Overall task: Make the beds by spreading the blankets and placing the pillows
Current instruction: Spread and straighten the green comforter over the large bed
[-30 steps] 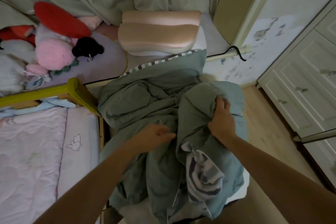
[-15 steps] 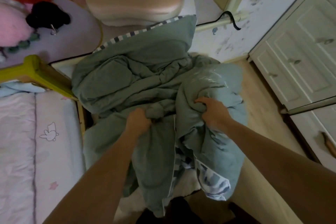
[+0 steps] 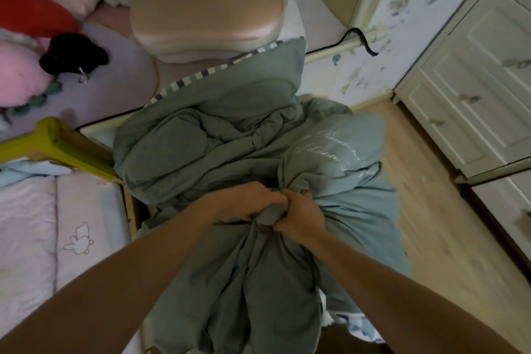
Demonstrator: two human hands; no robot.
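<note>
1. Hands meet in the middle now: the left hand (image 3: 247, 204) and the right hand (image 3: 298, 215) touch each other, both squeezed tight on one bunch of the big grey-green soft blanket (image 3: 218, 152).
2. A moment ago the two hands were apart, each holding its own fold. A little before that, the left hand was flat and loose on the cloth.
3. The blanket lies in a crumpled heap on the narrow bed, and its right side hangs over the light wooden floor (image 3: 436, 210).
4. White curly writing (image 3: 330, 149) now shows on the puffed-up part near the right hand. It is too blurry to read.
5. The striped underside that hung down near the person earlier is mostly hidden; just a bit peeks out at the bottom right.
6. The blanket's checked edge (image 3: 218, 69) still points up at the tan curved foam pillow (image 3: 209, 11), which sits at the head of the bed, same spot as before.
7. On the left are the yellow-green bed rail (image 3: 54, 146) and the pale pink sheet with a bunny drawing (image 3: 57, 238).
8. The pink plush toy (image 3: 17, 77) and the black fuzzy toy (image 3: 74, 52) rest on the lilac round cushion (image 3: 120, 80).
9. The white drawer cabinet (image 3: 474, 89) stands on the right.
</note>
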